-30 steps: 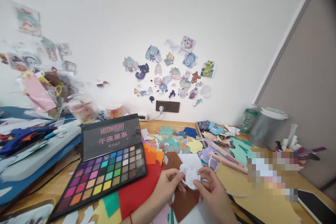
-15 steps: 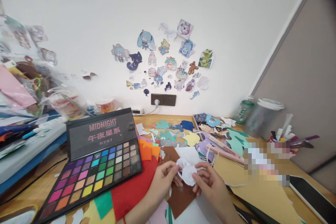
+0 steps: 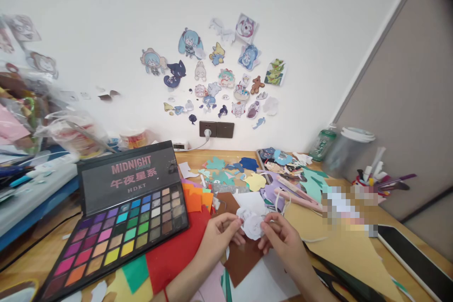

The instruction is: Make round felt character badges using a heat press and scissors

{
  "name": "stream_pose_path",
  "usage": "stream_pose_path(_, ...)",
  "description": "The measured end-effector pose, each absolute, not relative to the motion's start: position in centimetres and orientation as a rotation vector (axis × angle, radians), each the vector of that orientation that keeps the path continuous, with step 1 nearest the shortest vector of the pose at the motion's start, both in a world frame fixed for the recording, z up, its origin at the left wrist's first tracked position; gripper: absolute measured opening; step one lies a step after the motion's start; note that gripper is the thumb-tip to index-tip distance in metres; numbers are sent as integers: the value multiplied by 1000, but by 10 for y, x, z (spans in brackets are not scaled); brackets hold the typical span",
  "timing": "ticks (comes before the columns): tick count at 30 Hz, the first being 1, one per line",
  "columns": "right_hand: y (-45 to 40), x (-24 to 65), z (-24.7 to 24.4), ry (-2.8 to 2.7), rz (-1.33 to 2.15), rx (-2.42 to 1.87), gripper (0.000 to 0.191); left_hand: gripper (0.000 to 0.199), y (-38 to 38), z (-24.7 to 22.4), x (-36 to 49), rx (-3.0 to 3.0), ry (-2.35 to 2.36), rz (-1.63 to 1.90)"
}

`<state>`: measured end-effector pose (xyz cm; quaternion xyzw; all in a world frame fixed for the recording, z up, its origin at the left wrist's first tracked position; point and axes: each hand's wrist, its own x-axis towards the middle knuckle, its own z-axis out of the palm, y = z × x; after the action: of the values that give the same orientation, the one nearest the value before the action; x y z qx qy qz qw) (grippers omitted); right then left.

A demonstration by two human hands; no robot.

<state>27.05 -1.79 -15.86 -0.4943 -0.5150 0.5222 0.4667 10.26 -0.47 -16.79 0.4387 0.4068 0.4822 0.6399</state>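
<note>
- Compared with half a second ago, the head view shifts: wall and desk things sit higher and farther left, and the hands with their white cutouts (image 3: pixel 254 225) appear slightly higher.
- Wooden desk (image 3: pixel 42 259): an open eyeshadow palette (image 3: pixel 130 184) lies left, overlapping a red sheet (image 3: pixel 177 250); a tan sheet (image 3: pixel 350 245) and a dark-screened device (image 3: pixel 414 259) lie right, coloured scraps (image 3: pixel 222 178) behind.
- Small character pictures (image 3: pixel 226 78) dot the white wall (image 3: pixel 300 9) above a dark socket plate (image 3: pixel 216 129).
- Left hand (image 3: pixel 222 233): forearm angled inward, thumb and forefinger pinched narrow on the cutouts' left edge.
- Right hand (image 3: pixel 283 236): mirrors it, pinching the right edge.
- Overlapping, the rounded cutouts are held between both hands, above a brown sheet (image 3: pixel 244 264).
</note>
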Motion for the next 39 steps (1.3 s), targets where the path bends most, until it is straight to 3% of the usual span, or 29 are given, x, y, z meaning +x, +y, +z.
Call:
stream_pose_path(12,-26,263,-147,-1202,1244,-1241,33,48,-3,-175,103,1008,868,1134)
stream_pose_path(19,-26,269,-148,-1304,1151,-1342,18,46,-3,-175,101,960,874,1159)
stream_pose_path(24,-28,270,-149,-1575,824,-1404,19,50,-5,-174,100,990,866,1138)
stream_pose_path(30,-32,266,-148,-1795,541,-1303,18,32,-10,-165,99,1112,897,1117)
stream_pose_path(39,-33,268,-149,-1952,333,-1197,23,20,-13,-161,95,1358,900,1084)
